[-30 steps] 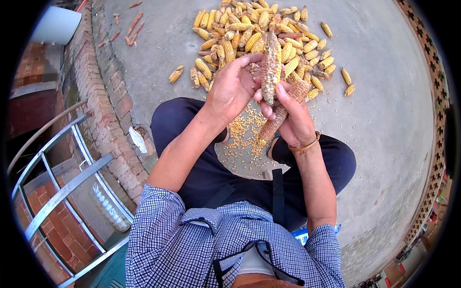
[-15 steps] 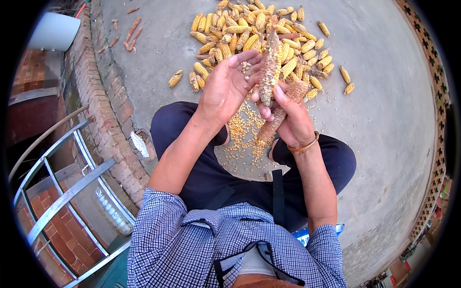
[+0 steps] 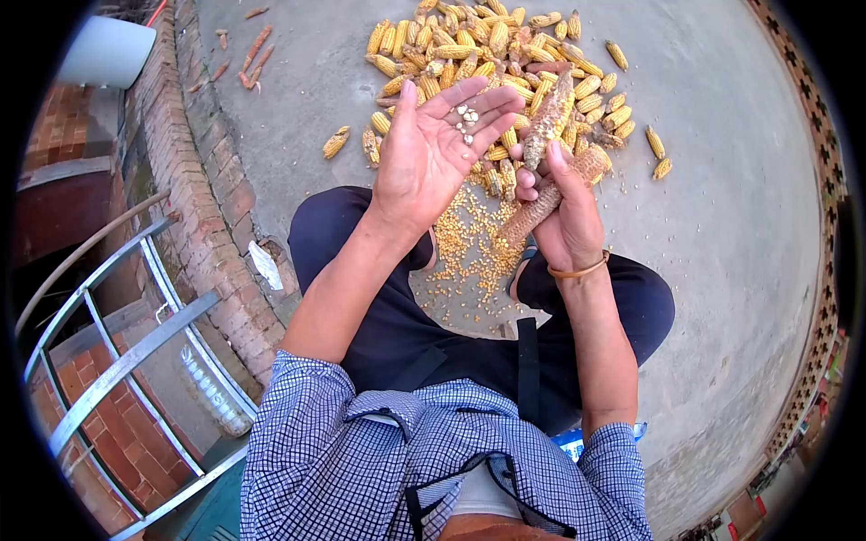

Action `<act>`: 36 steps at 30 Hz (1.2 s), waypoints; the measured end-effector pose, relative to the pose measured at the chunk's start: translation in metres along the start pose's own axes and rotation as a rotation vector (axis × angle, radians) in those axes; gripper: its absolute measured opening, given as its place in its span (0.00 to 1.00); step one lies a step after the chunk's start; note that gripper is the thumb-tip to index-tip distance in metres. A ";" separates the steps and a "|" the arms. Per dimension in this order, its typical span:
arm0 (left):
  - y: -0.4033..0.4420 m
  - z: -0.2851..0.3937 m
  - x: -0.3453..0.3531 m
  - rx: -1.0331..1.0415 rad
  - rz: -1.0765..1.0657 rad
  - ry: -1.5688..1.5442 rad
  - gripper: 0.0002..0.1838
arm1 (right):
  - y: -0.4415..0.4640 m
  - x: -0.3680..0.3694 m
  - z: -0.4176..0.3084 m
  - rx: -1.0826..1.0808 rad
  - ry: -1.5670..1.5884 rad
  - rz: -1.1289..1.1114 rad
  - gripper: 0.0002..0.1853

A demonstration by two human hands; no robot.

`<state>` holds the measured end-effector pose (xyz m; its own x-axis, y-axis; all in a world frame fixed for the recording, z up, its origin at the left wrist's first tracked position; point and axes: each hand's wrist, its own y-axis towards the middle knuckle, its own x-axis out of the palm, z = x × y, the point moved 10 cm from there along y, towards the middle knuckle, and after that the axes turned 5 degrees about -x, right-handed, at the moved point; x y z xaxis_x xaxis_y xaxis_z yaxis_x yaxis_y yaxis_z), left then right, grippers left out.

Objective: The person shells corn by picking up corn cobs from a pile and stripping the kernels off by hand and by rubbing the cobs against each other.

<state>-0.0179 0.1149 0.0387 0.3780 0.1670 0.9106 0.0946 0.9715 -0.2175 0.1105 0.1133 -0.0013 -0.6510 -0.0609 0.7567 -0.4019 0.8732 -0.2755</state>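
My left hand is palm up with its fingers stretched out. A few pale corn kernels lie on its fingers. My right hand grips a partly shelled ear of corn, its tip toward me and yellow kernels left along one side. The same hand also holds a bare reddish cob, crossing under the ear; my fingers cover its middle. Between my feet, loose yellow kernels are scattered on the concrete. Past my hands lies a heap of corn ears.
Single ears lie around the heap's edges. Several bare cobs are on the ground at upper left. A brick edging, a metal frame and a white bucket stand on the left.
My left hand has moved away from the ear and turned its palm up, showing the kernels. My right hand has shifted slightly right with the ear and the bare cob.
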 end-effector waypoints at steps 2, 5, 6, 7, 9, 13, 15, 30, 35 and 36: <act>0.000 0.000 0.000 -0.001 0.001 0.000 0.39 | 0.000 -0.001 0.004 0.010 -0.005 0.010 0.13; 0.001 0.000 0.001 -0.011 -0.009 0.011 0.40 | 0.000 -0.004 0.010 0.033 -0.021 0.024 0.12; 0.000 -0.001 0.002 -0.018 -0.008 0.011 0.40 | 0.001 -0.005 0.011 0.041 -0.028 0.028 0.12; 0.000 -0.001 0.002 -0.025 -0.007 0.012 0.40 | 0.002 -0.005 0.013 0.045 -0.038 0.026 0.11; 0.001 0.000 0.003 -0.011 -0.034 0.070 0.41 | 0.001 -0.007 0.014 0.046 -0.057 0.033 0.11; 0.002 -0.018 -0.015 -0.059 -0.049 0.062 0.37 | -0.016 -0.021 0.027 -0.005 -0.009 0.062 0.09; 0.006 -0.016 -0.020 -0.072 -0.006 0.054 0.38 | -0.017 -0.021 0.043 0.067 0.057 0.117 0.11; 0.055 -0.015 -0.088 -0.022 0.182 0.069 0.38 | -0.001 -0.045 0.095 0.150 -0.281 0.262 0.11; 0.059 -0.033 -0.086 -0.022 0.221 0.099 0.38 | 0.007 -0.052 0.108 0.147 -0.283 0.272 0.13; 0.062 -0.033 -0.094 -0.042 0.186 0.039 0.38 | 0.006 -0.052 0.108 0.145 -0.278 0.269 0.13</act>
<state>-0.0169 0.1537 -0.0718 0.4281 0.3354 0.8392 0.0581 0.9164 -0.3960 0.0719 0.0692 -0.1062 -0.8863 0.0148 0.4629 -0.2672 0.8000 -0.5372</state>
